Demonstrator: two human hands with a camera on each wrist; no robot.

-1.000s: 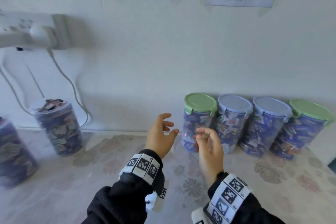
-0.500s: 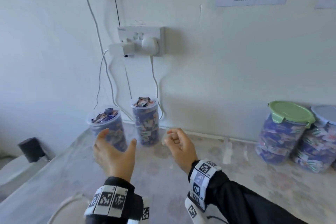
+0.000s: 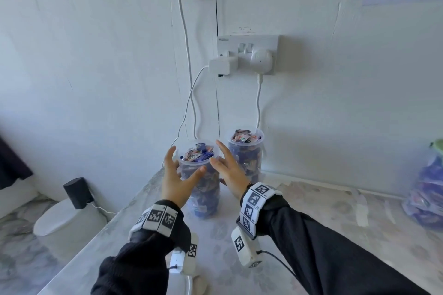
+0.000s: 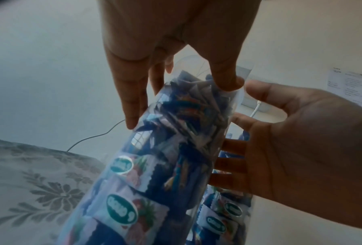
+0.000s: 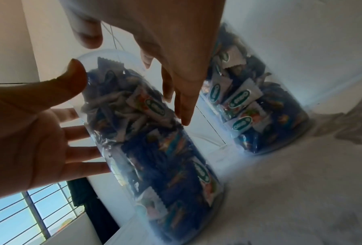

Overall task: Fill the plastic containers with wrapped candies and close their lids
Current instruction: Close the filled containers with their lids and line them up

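Near container (image 3: 201,175): a tall clear plastic tub, standing upright on the table (image 3: 311,235) near its left edge, packed to the rim with wrapped candies (image 3: 197,153). It has no lid on – the top is open.
Left hand (image 3: 175,179): spread wide on the tub's left side, fingers straight, thumb reaching across the front. It grasps nothing; whether the fingertips already touch the plastic cannot be told.
Right hand (image 3: 227,170): also spread, fingers straight, on the tub's right side, in the gap between this tub and its neighbour. It too is unclenched and empty.
Why the hands sit so: the two palms face each other with the tub between them, which reads as a two-handed grasp about to close – likely to lift or shift a full, heavy tub without tipping it.
Second container (image 3: 247,153): just behind and to the right of the near tub, against the wall, likewise full and unlidded.
Lidded container (image 3: 429,189): far to the right of the near tub, at the picture's edge, blurred, with a green top.
Wall socket (image 3: 248,54): above and behind the near tub, with two white plugs whose cables hang down behind both tubs.
Task standing: both open tubs look filled; lids remain to be fitted, and none is visible near them.
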